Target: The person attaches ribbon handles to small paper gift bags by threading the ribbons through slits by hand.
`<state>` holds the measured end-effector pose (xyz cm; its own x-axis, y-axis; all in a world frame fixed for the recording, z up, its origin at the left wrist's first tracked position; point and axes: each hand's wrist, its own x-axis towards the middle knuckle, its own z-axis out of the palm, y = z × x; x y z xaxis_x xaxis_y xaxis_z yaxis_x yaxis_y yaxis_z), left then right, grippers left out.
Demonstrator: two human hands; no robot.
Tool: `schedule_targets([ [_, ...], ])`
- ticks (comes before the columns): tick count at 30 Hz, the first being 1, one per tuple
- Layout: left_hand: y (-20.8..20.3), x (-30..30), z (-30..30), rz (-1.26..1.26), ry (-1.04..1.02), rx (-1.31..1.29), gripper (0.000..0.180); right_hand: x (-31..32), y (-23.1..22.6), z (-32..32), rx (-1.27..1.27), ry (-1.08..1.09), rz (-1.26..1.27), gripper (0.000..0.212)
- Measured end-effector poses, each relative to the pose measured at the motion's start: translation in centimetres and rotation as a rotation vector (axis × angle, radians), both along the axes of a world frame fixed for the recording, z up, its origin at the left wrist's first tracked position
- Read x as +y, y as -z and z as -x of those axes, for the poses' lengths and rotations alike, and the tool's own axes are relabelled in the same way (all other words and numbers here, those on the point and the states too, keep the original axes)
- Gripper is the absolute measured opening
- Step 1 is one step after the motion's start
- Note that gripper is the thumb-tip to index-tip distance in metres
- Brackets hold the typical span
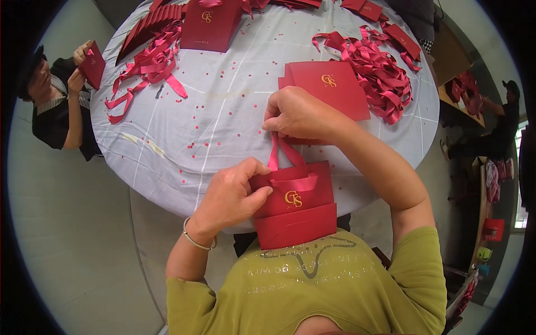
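**Trainee:** State the layout.

**Instructor:** A round table with a pale grey tablecloth [237, 151] extends ahead of both hands. Flat red gift bags [340, 97] lie just beyond the right hand [296, 114], partly behind its wrist. A heap of loose satin ribbon [385, 81] sits past them, further right. The working piece, a red paper gift bag [298, 211] with a gold emblem, is below the right hand and to the right of the left hand [230, 192].

**Trainee:** Which step is in hand?

**Instructor:** It appears to be handle fitting: a ribbon strip [291, 153] rises from the bag's top edge, and a ribbon handle [295, 184] crosses the front panel. The next move probably calls for a steady bag and an even pull without creasing the paper.

**Trainee:** Specify hand states.

**Instructor:** Left: partly closed, thumb on the front panel, gripping the bag's upper left corner; the fingers behind are hidden. Right: fingertips closed in a pinch on the ribbon strip, above the bag.
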<state>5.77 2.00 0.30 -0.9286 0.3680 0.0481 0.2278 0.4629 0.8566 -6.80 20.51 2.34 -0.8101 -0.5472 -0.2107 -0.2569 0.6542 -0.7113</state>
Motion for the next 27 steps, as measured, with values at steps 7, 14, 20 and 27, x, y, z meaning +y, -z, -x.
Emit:
schedule_targets([
  [7, -0.3, -0.2, 0.1, 0.023, 0.028, -0.077, 0.023, 0.0, 0.4, 0.0, -0.001, 0.02, 0.011, 0.023],
  [14, 0.8, -0.3, 0.5, -0.012, 0.053, 0.018, 0.023, 0.0, 2.2, -0.1, 0.24, 0.204, 0.24, 0.018],
  [20, 1.0, -0.2, 0.8, 0.06, 0.078, 0.046, 0.024, -0.3, 3.4, 0.0, 0.426, 0.296, 0.325, 0.023],
  [27, 0.1, 0.0, 0.2, 0.102, 0.014, -0.016, 0.023, 0.2, 1.7, 0.1, 0.029, 0.31, 0.362, 0.022],
])
